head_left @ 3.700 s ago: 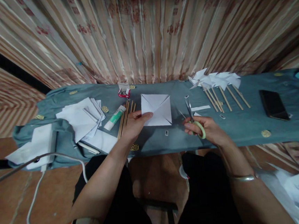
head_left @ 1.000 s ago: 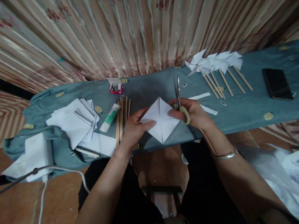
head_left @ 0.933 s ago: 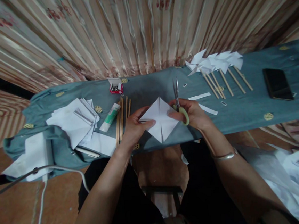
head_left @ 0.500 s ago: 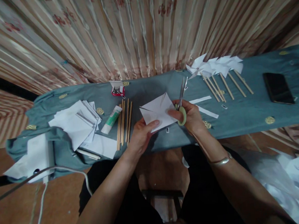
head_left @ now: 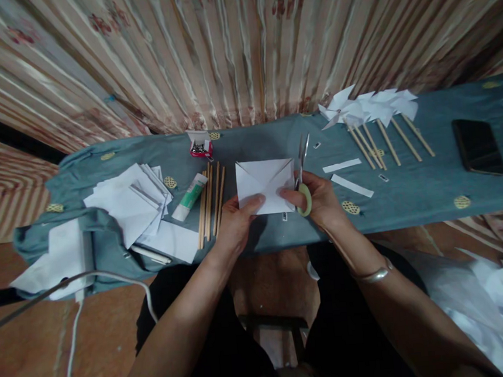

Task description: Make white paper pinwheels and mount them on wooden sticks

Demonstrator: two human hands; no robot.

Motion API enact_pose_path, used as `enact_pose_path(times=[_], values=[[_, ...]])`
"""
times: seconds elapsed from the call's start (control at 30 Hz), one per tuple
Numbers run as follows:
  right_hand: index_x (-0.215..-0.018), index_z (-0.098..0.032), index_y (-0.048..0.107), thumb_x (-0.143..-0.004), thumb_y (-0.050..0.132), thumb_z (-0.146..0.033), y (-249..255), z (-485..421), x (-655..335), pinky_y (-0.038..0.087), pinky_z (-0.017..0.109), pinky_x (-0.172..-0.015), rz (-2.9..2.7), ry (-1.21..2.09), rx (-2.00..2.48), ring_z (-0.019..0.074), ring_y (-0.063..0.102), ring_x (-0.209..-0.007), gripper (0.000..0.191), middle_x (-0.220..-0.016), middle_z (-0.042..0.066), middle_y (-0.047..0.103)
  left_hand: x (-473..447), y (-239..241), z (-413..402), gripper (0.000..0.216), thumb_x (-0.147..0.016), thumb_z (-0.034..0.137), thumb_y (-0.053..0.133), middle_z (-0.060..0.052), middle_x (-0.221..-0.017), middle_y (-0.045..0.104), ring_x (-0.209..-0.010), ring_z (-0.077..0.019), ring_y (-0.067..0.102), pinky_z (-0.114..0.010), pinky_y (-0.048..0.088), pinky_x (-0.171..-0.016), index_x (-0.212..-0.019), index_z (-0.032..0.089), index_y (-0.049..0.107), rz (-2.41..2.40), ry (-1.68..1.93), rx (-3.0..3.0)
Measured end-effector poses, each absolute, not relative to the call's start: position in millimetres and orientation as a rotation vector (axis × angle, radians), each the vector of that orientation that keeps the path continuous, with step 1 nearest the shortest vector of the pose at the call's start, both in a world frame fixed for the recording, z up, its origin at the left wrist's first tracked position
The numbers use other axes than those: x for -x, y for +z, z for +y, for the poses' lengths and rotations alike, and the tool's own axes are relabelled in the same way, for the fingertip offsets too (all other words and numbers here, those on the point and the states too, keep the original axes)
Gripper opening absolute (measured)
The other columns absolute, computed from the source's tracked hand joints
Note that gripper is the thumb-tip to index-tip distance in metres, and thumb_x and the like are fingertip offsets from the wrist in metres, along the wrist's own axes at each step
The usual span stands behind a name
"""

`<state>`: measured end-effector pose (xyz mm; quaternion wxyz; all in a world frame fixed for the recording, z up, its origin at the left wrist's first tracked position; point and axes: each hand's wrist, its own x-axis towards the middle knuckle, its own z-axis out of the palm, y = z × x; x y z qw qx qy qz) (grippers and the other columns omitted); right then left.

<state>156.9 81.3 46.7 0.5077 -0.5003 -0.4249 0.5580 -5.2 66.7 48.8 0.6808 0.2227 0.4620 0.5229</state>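
A white square of paper hangs over the table between my hands, with slits running in from its two far corners. My left hand pinches its near left edge, thumb on top. My right hand presses its thumb on the paper's right side and also holds scissors with pale green handles. The scissor blades point away from me, beside the paper's right edge. Two cut paper strips lie to the right of my right hand. Wooden sticks lie to the left of the paper.
A glue tube, a paper stack and a red box of small metal pieces are on the left. Paper pinwheels on sticks and a phone lie right. A white power strip with a cable sits at the left end.
The paper has turned so its near edge lies level, facing me. My right hand has shifted slightly with the scissors, still beside the paper. The view has moved a little.
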Motion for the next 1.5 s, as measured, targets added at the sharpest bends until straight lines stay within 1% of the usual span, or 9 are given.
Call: enact_pose_path(times=[0.23, 0.47, 0.73, 0.93, 1.2, 1.27, 1.37, 1.43, 1.5], values=[[-0.074, -0.024, 0.073, -0.052, 0.089, -0.036, 52.8, 79.1, -153.6, 0.048, 0.029, -0.057, -1.083, 1.307, 1.245, 0.014, 0.055, -0.061, 0.03, -0.07, -0.003, 0.069, 5.7, 47.3, 67.0, 0.042, -0.055, 0.039, 0.089, -0.008, -0.079, 0.076, -0.075, -0.0217, 0.07, -0.032, 0.052, -0.071, -0.083, 0.012, 0.074, 1.077, 1.178, -0.523], [-0.076, -0.024, 0.071, -0.06, 0.083, -0.038, 53.9, 84.7, -160.1, 0.039, 0.023, -0.049, -0.891, 1.326, 1.226, 0.0099, 0.049, -0.055, 0.025, -0.063, -0.005, 0.059, 8.4, 45.2, 68.9, 0.031, -0.059, 0.034, 0.086, -0.006, -0.076, 0.075, -0.068, -0.0184, 0.067, -0.03, 0.051, -0.068, -0.079, 0.014, 0.075, 1.15, 1.187, -0.567], [-0.079, -0.025, 0.07, -0.05, 0.085, -0.033, 54.6, 85.2, -160.6, 0.04, 0.027, -0.054, -0.844, 1.364, 1.258, 0.0119, 0.052, -0.058, 0.035, -0.07, -0.005, 0.064, 9.7, 46.1, 69.1, 0.029, -0.056, 0.032, 0.086, -0.008, -0.076, 0.075, -0.068, -0.0199, 0.067, -0.031, 0.051, -0.067, -0.075, 0.013, 0.075, 1.151, 1.128, -0.609], [-0.079, -0.025, 0.068, -0.062, 0.078, -0.036, 65.5, 86.5, -169.5, 0.038, 0.026, -0.05, -0.872, 1.413, 1.248, 0.0119, 0.049, -0.056, 0.023, -0.068, -0.004, 0.058, 14.0, 49.9, 69.7, 0.024, -0.052, 0.029, 0.085, -0.005, -0.068, 0.073, -0.06, -0.0173, 0.064, -0.028, 0.048, -0.06, -0.069, 0.015, 0.076, 1.188, 1.067, -0.68], [-0.081, -0.021, 0.072, -0.049, 0.09, -0.032, 63.8, 83.7, -181.6, 0.039, 0.023, -0.051, -1.022, 1.682, 1.237, 0.0097, 0.053, -0.056, 0.038, -0.067, -0.005, 0.065, 18.4, 54.6, 68.9, 0.026, -0.049, 0.031, 0.088, -0.004, -0.064, 0.072, -0.055, -0.0172, 0.062, -0.028, 0.046, -0.055, -0.063, 0.014, 0.074, 1.155, 0.895, -0.791], [-0.079, -0.021, 0.071, -0.046, 0.091, -0.033, 61.7, 83.8, -178.6, 0.038, 0.023, -0.048, -1.003, 1.657, 1.237, 0.0095, 0.052, -0.053, 0.04, -0.064, -0.005, 0.065, 17.3, 54.3, 69.4, 0.031, -0.049, 0.034, 0.089, -0.005, -0.067, 0.073, -0.06, -0.0193, 0.065, -0.029, 0.049, -0.059, -0.068, 0.014, 0.075, 1.112, 0.945, -0.738], [-0.076, -0.023, 0.07, -0.047, 0.091, -0.034, 58.1, 85.2, -171.1, 0.036, 0.022, -0.046, -0.908, 1.529, 1.225, 0.0085, 0.049, -0.05, 0.037, -0.061, -0.007, 0.062, 13.3, 53.8, 69.4, 0.04, -0.056, 0.041, 0.087, -0.008, -0.084, 0.077, -0.083, -0.0262, 0.072, -0.034, 0.055, -0.074, -0.083, 0.015, 0.075, 0.953, 1.064, -0.604], [-0.076, -0.024, 0.07, -0.049, 0.09, -0.034, 55.2, 86.0, -165.2, 0.036, 0.022, -0.046, -0.852, 1.439, 1.224, 0.0081, 0.048, -0.05, 0.036, -0.061, -0.008, 0.061, 8.9, 52.8, 67.8, 0.043, -0.061, 0.043, 0.085, -0.009, -0.097, 0.077, -0.099, -0.0292, 0.071, -0.038, 0.055, -0.086, -0.092, 0.016, 0.074, 0.849, 1.09, -0.544], [-0.077, -0.024, 0.068, -0.047, 0.091, -0.034, 52.7, 86.3, -159.5, 0.038, 0.022, -0.046, -0.837, 1.372, 1.242, 0.0076, 0.047, -0.05, 0.039, -0.06, -0.008, 0.059, 3.9, 50.7, 65.2, 0.043, -0.061, 0.039, 0.086, -0.01, -0.102, 0.077, -0.105, -0.0302, 0.07, -0.041, 0.052, -0.095, -0.095, 0.015, 0.073, 0.827, 1.088, -0.523]])
